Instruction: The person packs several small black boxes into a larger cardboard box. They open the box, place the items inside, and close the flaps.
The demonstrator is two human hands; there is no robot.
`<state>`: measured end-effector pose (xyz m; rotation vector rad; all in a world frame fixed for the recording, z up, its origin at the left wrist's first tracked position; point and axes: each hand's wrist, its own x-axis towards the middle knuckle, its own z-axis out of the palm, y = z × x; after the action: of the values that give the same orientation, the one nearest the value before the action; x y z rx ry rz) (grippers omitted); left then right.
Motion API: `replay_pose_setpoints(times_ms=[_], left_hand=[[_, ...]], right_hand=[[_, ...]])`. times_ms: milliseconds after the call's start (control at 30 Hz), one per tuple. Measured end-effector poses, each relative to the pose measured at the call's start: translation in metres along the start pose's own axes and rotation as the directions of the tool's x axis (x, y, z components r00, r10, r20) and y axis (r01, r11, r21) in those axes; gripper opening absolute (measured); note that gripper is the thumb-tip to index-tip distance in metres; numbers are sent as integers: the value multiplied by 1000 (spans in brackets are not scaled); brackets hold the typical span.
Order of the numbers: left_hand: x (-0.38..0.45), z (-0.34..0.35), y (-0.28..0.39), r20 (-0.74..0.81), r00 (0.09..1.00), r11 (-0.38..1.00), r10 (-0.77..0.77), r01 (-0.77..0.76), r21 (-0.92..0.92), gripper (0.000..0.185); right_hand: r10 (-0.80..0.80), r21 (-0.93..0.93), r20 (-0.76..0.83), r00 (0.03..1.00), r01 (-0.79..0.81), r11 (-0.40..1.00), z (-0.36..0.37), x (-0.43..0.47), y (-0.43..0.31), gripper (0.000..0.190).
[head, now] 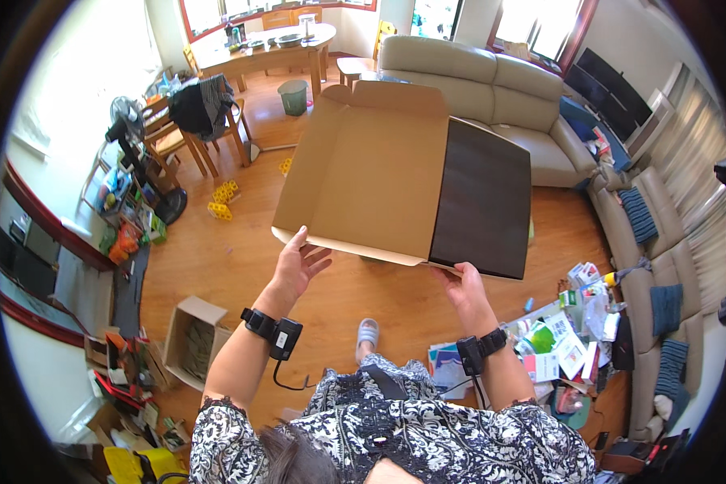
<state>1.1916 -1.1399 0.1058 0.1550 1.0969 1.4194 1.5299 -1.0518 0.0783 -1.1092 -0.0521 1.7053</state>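
Held out in front of me is a shallow cardboard box (375,175) with its brown lid flap folded open to the left. On its right side is a flat black surface (484,196); whether it is the box's contents or its outer face I cannot tell. My left hand (296,260) grips the near left edge of the brown flap, thumb on top and the other fingers spread below. At the near edge by the black part, my right hand (461,284) pinches the box, its fingertips partly hidden underneath.
An opened carton (178,339) stands on the wooden floor at left. A low table heaped with papers and packages (562,345) is at right, before a beige sofa (653,254). Beyond the box are another sofa (441,60), a green bin (293,98) and a standing fan (127,121).
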Motion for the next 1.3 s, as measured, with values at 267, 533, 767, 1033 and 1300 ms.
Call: replay_pose_setpoints(times_ms=[267, 533, 767, 1033, 1300], left_hand=[[81, -20, 107, 67, 997, 999, -43, 42, 10, 28], [185, 13, 121, 243, 961, 988, -130, 146, -50, 27], [298, 23, 172, 265, 955, 953, -130, 46, 301, 21], [402, 78, 223, 360, 855, 762, -372, 60, 645, 30], [521, 145, 267, 492, 719, 725, -491, 25, 688, 36]], right_hand=[[69, 72, 46, 997, -72, 995, 132, 76, 60, 17], [113, 223, -16, 993, -107, 969, 218, 122, 127, 14], [-25, 473, -68, 997, 54, 879, 256, 185, 158, 13], [157, 747, -393, 906, 215, 629, 304, 254, 176, 16], [138, 812, -420, 897, 304, 499, 385, 315, 155, 13]])
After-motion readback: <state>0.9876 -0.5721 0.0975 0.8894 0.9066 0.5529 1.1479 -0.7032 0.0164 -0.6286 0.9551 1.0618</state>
